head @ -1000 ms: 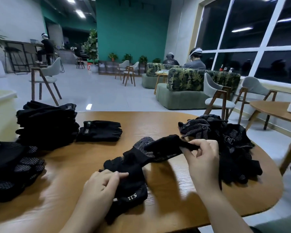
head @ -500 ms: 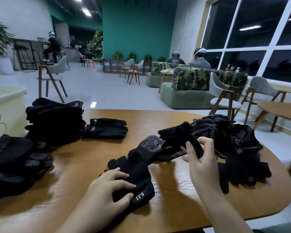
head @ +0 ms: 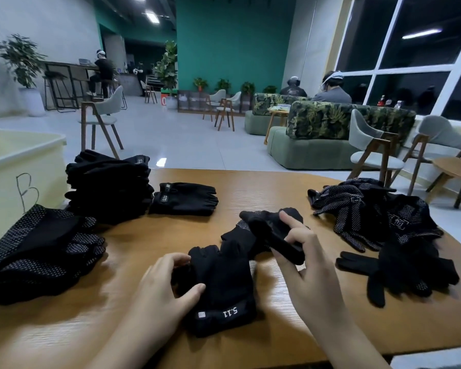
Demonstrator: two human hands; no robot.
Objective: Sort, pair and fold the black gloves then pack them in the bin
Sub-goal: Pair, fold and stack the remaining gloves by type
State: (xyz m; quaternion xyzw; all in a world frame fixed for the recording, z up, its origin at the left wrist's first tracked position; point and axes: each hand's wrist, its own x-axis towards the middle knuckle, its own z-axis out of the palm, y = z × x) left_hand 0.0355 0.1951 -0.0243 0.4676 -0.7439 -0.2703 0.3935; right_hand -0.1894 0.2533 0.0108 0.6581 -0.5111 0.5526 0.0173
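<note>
1. The surface (head: 250, 182) carries a stacked pile (head: 108, 186) at upper left and a loose heap (head: 389, 230) at right.
2. The bin (head: 19, 166) stands at far left.
3. The 5.11 glove (head: 221, 286) lies at lower centre, cuff towards the camera, long axis running away.
4. The left hand (head: 157, 294) pinches its left edge, its grip narrow; the right hand (head: 312, 272) grips the second glove (head: 272, 230) just beyond, up and to the right.

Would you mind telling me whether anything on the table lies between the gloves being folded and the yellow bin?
Yes. The stack of folded gloves and the dotted pile lie on the table between the gloves in the hands and the bin at far left.
</note>
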